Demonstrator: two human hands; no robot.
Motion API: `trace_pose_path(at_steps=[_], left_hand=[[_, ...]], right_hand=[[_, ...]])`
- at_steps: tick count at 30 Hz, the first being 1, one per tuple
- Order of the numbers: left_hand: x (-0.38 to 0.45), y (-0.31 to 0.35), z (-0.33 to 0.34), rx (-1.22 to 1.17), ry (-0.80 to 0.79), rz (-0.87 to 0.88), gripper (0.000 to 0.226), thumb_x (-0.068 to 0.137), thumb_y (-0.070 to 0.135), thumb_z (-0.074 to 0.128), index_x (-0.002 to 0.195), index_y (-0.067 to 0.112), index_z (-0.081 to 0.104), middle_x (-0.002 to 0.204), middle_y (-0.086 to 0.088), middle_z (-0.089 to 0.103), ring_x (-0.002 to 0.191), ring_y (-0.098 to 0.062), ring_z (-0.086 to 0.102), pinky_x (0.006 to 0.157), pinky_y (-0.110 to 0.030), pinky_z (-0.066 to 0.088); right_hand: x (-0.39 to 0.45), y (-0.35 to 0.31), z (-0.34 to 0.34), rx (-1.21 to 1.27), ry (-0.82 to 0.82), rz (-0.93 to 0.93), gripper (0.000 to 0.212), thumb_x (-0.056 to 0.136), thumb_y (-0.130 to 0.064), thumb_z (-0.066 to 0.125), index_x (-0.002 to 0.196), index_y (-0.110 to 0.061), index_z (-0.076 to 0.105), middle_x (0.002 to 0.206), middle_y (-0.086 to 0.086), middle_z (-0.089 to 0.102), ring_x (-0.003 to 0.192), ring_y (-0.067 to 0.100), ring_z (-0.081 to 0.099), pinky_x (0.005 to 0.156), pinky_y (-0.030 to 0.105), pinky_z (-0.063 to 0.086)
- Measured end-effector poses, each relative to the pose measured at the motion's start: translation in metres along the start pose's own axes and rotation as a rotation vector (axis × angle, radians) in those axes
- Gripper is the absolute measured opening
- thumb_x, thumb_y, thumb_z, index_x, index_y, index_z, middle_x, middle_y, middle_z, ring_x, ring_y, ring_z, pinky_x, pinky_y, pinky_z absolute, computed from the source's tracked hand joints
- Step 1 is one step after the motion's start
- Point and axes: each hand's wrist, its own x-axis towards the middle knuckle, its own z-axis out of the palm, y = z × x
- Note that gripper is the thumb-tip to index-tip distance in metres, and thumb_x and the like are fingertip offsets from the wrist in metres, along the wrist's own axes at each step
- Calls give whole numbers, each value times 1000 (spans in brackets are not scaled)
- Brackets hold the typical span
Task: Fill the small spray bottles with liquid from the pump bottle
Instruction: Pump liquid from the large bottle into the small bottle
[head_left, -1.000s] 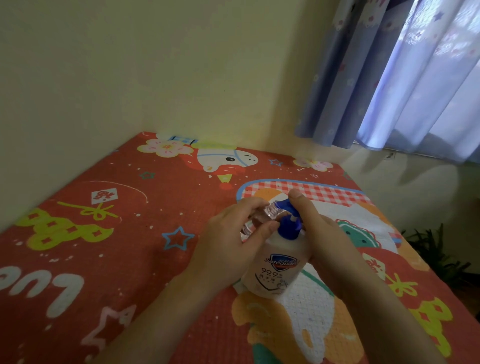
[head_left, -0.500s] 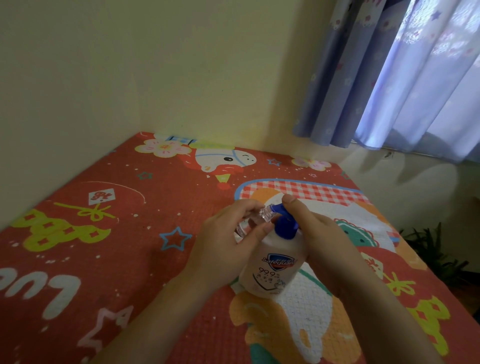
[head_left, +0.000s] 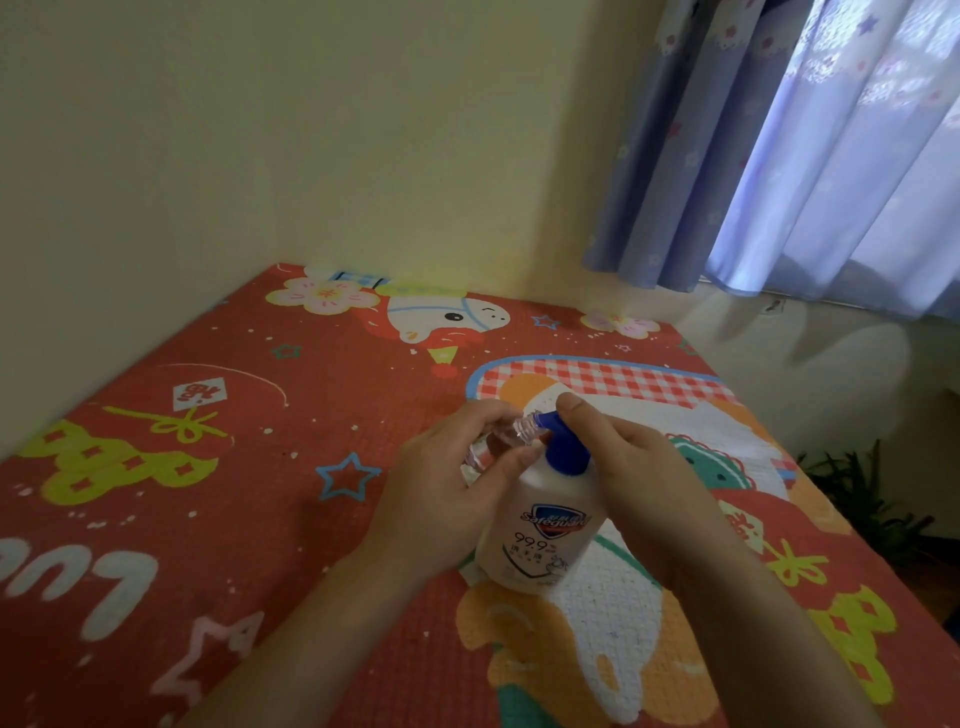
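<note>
From where I watch remotely, at lower centre of the frame, the left hand (head_left: 447, 499) curls its fingers and thumb around a small clear spray bottle (head_left: 501, 441), tipping its open neck up against the blue spout of the pump bottle (head_left: 540, 525). I read that tilt as a way to catch the liquid straight from the nozzle, without a drip falling on the covering below. The right hand (head_left: 639, 478) wraps around the far side of the white pump bottle, one straight finger laid on top of the blue pump head (head_left: 563, 449), placed there, I judge, both to steady the bottle and to press the pump. The pump bottle stands upright on a desk under a red cartoon-printed mat (head_left: 208, 467), its label turned towards the camera. Whether liquid is flowing I cannot tell; the small bottle is mostly hidden by the fingers. A blue curtain (head_left: 779, 156) hangs at upper right, against a pale yellow wall (head_left: 311, 130).
</note>
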Motion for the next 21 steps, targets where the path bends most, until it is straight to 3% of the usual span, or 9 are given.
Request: trace_pose_path(at_steps=[5,8,13,21], left_hand=[[0,1,0,23,-8,5,24,90,51,63,111,41,59,104,24,68,98,3,65,81,-26,55],[0,1,0,46,5,11,30,88,55,59,114,42,58,108,22,69,103,5,64,86,-25,55],[1,3,0,90,16,13,33,87,57,61,117,44,55,106,28,66,107,10,60,86,-12,49],[2,5,0,82,24,39,27,89,47,66,114,43,55,98,36,62,103,12,60,84,-11,49]], right_hand=[[0,2,3,9,19,17,46,89,-60,48,64,-31,73,65,-15,73,64,6,71,68,30,55],[2,1,3,-6,26,54,49,86,-68,44,67,-33,73,65,-15,73,68,6,70,65,29,51],[3,-3,4,-1,-5,101,75,56,-91,44,87,-31,77,89,-2,78,88,22,73,91,51,54],[4,-1,1,11,-40,94,51,76,-76,50,85,-34,78,89,-2,78,88,21,74,93,52,54]])
